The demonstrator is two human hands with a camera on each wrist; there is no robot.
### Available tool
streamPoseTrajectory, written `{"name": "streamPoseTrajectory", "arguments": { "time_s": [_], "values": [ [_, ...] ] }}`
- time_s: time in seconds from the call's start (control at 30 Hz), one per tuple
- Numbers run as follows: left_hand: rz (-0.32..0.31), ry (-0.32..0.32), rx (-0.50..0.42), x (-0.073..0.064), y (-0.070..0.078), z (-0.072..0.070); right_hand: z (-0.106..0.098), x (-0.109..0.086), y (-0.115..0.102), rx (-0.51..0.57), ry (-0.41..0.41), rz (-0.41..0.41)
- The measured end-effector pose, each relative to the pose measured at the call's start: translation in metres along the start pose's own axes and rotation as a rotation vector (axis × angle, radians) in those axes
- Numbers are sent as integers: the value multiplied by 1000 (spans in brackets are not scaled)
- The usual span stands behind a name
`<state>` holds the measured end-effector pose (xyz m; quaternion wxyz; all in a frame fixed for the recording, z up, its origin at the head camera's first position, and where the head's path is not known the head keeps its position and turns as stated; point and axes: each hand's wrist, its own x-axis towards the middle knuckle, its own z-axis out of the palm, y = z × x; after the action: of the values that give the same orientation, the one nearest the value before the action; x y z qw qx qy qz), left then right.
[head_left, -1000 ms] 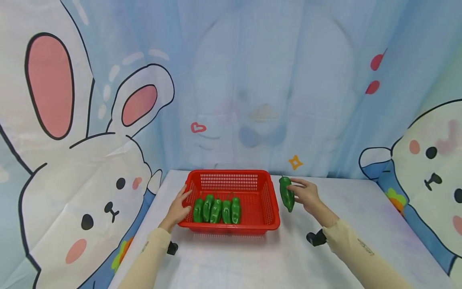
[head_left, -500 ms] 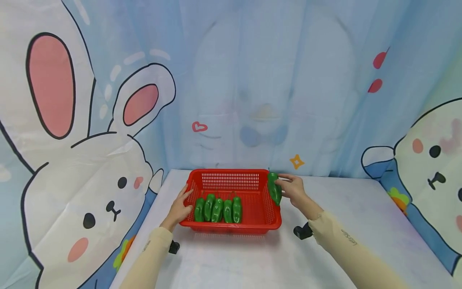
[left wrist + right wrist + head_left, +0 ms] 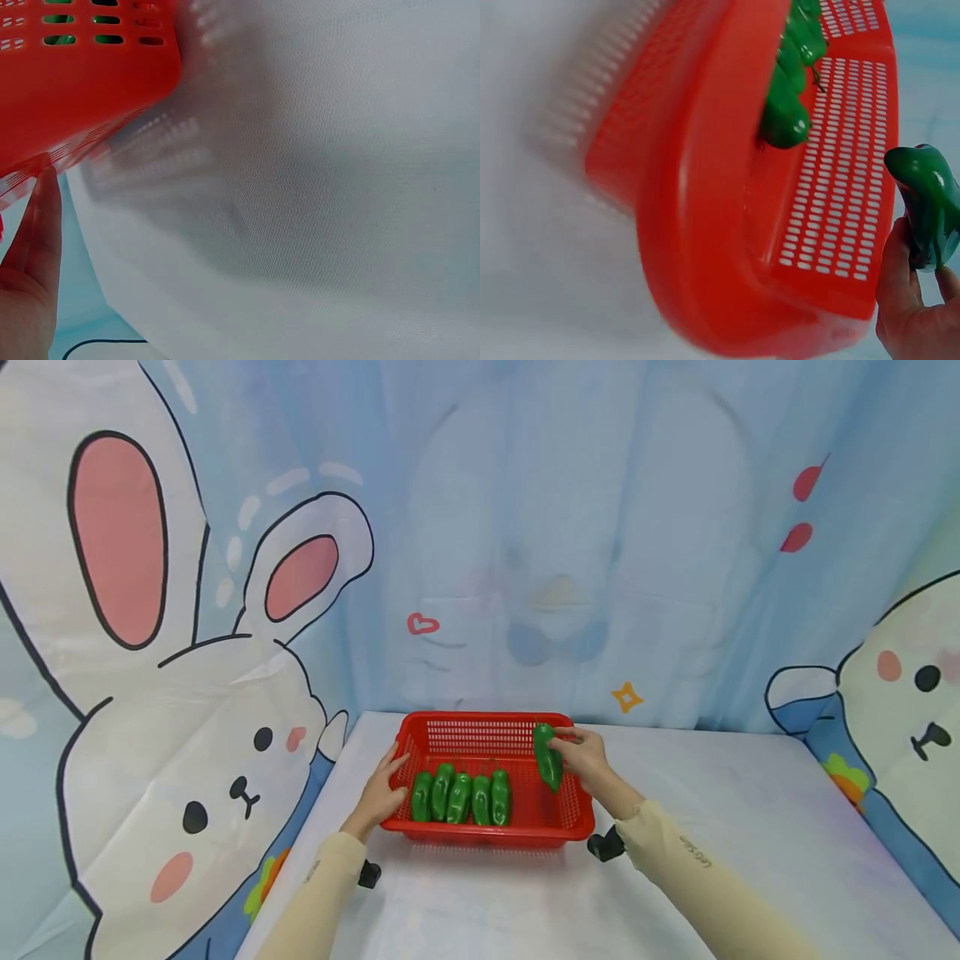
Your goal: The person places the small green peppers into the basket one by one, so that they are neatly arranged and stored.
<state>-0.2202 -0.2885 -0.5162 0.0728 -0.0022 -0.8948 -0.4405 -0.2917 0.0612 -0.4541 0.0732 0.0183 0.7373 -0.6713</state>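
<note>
A green chili pepper (image 3: 547,758) hangs upright over the right part of the red plastic basket (image 3: 480,837). My right hand (image 3: 588,758) pinches this pepper from its right side, between thumb and fingers. In the right wrist view the held pepper (image 3: 928,202) stands above my fingers, beyond the basket's near rim. Several more green peppers (image 3: 460,797) lie side by side in the left half of the basket. My left hand (image 3: 380,793) holds the basket's left rim. In the left wrist view its straight finger (image 3: 46,210) touches the slotted outer wall.
The basket stands on a white-covered table (image 3: 480,902). Behind it hangs a blue curtain (image 3: 480,527) with cartoon rabbits. The basket's bare floor (image 3: 525,802) shows to the right of the row of peppers.
My right hand has moved left with the pepper, from beside the basket to over its right part. The left hand stays at the left rim. The view has shifted slightly.
</note>
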Motion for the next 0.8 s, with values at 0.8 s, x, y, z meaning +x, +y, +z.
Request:
{"name": "streamPoseTrajectory", "arguments": {
  "time_s": [0.8],
  "values": [
    [6,4,11,1,0,-1,39,4,45,-90,5,29]
  ]
}}
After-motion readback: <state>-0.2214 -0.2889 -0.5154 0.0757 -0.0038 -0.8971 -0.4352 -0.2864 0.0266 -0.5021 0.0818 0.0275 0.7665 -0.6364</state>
